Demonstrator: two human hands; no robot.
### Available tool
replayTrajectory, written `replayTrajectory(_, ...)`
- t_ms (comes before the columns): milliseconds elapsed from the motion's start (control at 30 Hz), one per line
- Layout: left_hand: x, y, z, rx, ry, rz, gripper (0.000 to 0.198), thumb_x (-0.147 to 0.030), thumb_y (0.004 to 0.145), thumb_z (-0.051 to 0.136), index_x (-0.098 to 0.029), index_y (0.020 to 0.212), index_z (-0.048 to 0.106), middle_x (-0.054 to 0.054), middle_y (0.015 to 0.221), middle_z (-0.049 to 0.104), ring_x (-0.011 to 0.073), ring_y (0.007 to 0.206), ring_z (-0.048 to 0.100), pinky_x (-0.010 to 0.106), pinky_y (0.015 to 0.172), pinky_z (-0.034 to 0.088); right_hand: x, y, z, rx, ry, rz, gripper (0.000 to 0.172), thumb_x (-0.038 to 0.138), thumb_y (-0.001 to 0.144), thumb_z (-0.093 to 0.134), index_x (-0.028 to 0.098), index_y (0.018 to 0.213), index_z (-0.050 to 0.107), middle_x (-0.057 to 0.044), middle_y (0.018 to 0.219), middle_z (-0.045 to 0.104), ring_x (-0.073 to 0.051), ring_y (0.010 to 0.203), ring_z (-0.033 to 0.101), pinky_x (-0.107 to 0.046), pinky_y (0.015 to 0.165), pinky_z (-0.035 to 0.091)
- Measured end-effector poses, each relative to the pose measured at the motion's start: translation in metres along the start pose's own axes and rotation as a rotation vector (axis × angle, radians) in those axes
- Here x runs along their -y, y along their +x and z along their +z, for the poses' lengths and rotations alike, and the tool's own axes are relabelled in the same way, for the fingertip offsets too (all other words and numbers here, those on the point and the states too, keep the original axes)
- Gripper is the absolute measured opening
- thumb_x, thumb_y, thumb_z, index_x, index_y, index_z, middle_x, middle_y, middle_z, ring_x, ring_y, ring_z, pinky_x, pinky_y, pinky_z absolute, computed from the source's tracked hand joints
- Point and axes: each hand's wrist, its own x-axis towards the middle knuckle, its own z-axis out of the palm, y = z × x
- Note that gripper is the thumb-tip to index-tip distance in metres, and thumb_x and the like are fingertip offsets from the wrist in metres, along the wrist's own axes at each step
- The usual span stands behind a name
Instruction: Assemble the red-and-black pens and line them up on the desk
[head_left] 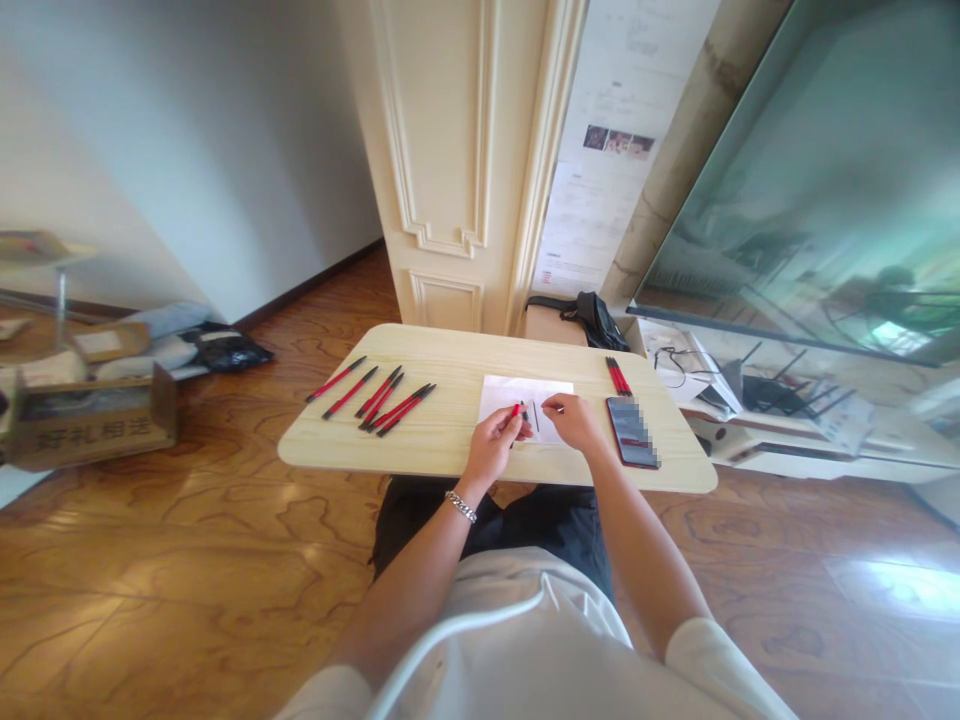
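My left hand (491, 445), with a chain bracelet at the wrist, is closed around a red and black pen piece (516, 411); its fingers cover most of it. My right hand (576, 422) is across from it, with thumb and fingertips pinched together. Whether something small sits in that pinch cannot be made out. Both hands are over a white paper sheet (501, 390). A thin dark stick (535, 416), perhaps a pen refill, shows between the hands against the sheet.
Several red and black pens (379, 395) lie on the left of the pale wooden table (450, 350). More pens (618, 376) are grouped at the right, above a phone (632, 432). A black bag (592, 318) rests behind the table. A cardboard box (97, 420) stands on the floor at left.
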Motion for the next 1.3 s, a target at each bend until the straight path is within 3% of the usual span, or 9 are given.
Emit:
replayTrajectory(233,0.001,0.001,-0.003,-0.013,0.041,0.028,0.042,-0.047,0.085,0.061,-0.014,0.112,0.066,0.008,0.085,0.071,0.0156,0.070,0.065,0.028,0.066,0.051,0.002,0.009,0.023,0.102,-0.313,0.164,0.036,0.046,0.084,0.055,0.014,0.083,0.074,-0.017,0.088,0.073,-0.026,0.087,0.067,-0.030,0.073,0.044)
replayTrajectory(467,0.001,0.002,-0.002,-0.032,0.039,0.015,0.042,-0.048,0.082,0.064,-0.014,0.107,0.068,0.007,0.079,0.070,0.0155,0.067,0.064,0.027,0.060,0.048,-0.001,0.021,0.031,0.089,-0.368,0.270,0.027,0.031,0.082,0.055,0.013,0.091,0.073,-0.021,0.100,0.071,-0.027,0.094,0.067,-0.032,0.076,0.046)
replayTrajectory(600,-0.001,0.001,-0.002,-0.017,0.055,0.025,0.042,-0.048,0.084,0.062,-0.014,0.109,0.068,0.007,0.081,0.070,0.0152,0.068,0.064,0.027,0.062,0.048,-0.010,0.022,0.027,0.079,-0.080,0.207,0.027,0.031,0.080,0.053,0.012,0.072,0.070,-0.013,0.077,0.071,-0.021,0.075,0.066,-0.027,0.066,0.045)
replayTrajectory(733,0.002,0.001,-0.002,-0.002,0.039,0.026,0.043,-0.047,0.084,0.062,-0.014,0.110,0.067,0.007,0.081,0.069,0.0154,0.069,0.064,0.027,0.063,0.048,-0.006,0.020,0.017,-0.011,0.399,0.149,0.033,0.038,0.079,0.054,0.011,0.091,0.068,-0.004,0.070,0.066,-0.012,0.055,0.055,-0.024,0.053,0.041)
replayTrajectory(867,0.007,0.002,-0.002,0.003,0.028,0.027,0.040,-0.044,0.085,0.063,-0.013,0.110,0.067,0.007,0.080,0.068,0.0144,0.069,0.062,0.027,0.064,0.047,0.019,0.013,0.000,-0.134,0.814,0.046,0.038,0.044,0.074,0.062,0.015,0.098,0.064,-0.003,0.078,0.066,-0.010,0.059,0.055,-0.022,0.054,0.043)
replayTrajectory(1067,0.006,0.002,-0.004,0.028,0.071,0.054,0.039,-0.044,0.086,0.061,-0.014,0.109,0.069,0.005,0.075,0.067,0.0135,0.067,0.058,0.027,0.065,0.046,0.053,0.005,-0.012,-0.196,0.893,-0.011,0.031,0.042,0.076,0.063,0.017,0.095,0.060,-0.004,0.081,0.066,-0.011,0.062,0.056,-0.021,0.052,0.042)
replayTrajectory(1300,0.008,0.002,-0.004,0.035,0.112,0.053,0.039,-0.045,0.086,0.060,-0.014,0.108,0.069,0.004,0.075,0.066,0.0129,0.066,0.057,0.027,0.066,0.046,0.054,0.004,-0.002,-0.200,0.852,-0.035,0.030,0.042,0.078,0.062,0.017,0.094,0.060,-0.003,0.079,0.066,-0.011,0.060,0.055,-0.021,0.048,0.040)
